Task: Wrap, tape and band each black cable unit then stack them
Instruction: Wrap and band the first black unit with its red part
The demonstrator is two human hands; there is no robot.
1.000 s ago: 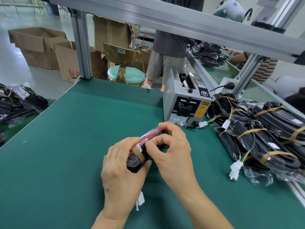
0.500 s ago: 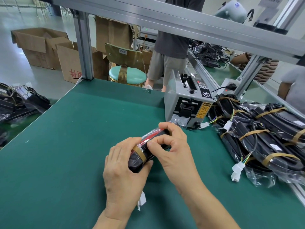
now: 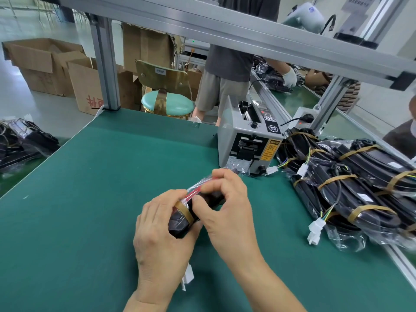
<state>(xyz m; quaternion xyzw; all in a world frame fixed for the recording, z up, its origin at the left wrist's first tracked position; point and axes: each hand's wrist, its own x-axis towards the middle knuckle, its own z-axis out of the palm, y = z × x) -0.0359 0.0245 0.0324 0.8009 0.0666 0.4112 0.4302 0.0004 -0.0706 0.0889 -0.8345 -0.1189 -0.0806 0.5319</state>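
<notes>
We see the green bench (image 3: 94, 199) filling most of the view, and we take the tape machine (image 3: 247, 145) near its far right corner as our landmark. Left of the machine the bench surface runs bare all the way to its left edge, which slants from the metal post (image 3: 105, 64) down toward us; the far edge passes just behind the machine. Right of the machine a stack (image 3: 351, 188) of bagged black units, each bound with tan bands, lies along the right edge, touching the machine's side and spilling plastic over the metal rail there. Beyond the left edge, well apart from the machine, another heap of bagged units (image 3: 24, 143) sits lower down.

In front of the machine and a little left, our two hands meet over one unit (image 3: 180, 224) in clear wrap. The left hand (image 3: 162, 235) grips its near end, fingers curled over the top and thumb beneath. The right hand (image 3: 227, 210) pinches the wrap at its far end, thumb against curled fingers. A tan band (image 3: 185, 211) circles the unit between the hands. A white plug (image 3: 188, 275) shows nearer us, below the left hand.
</notes>
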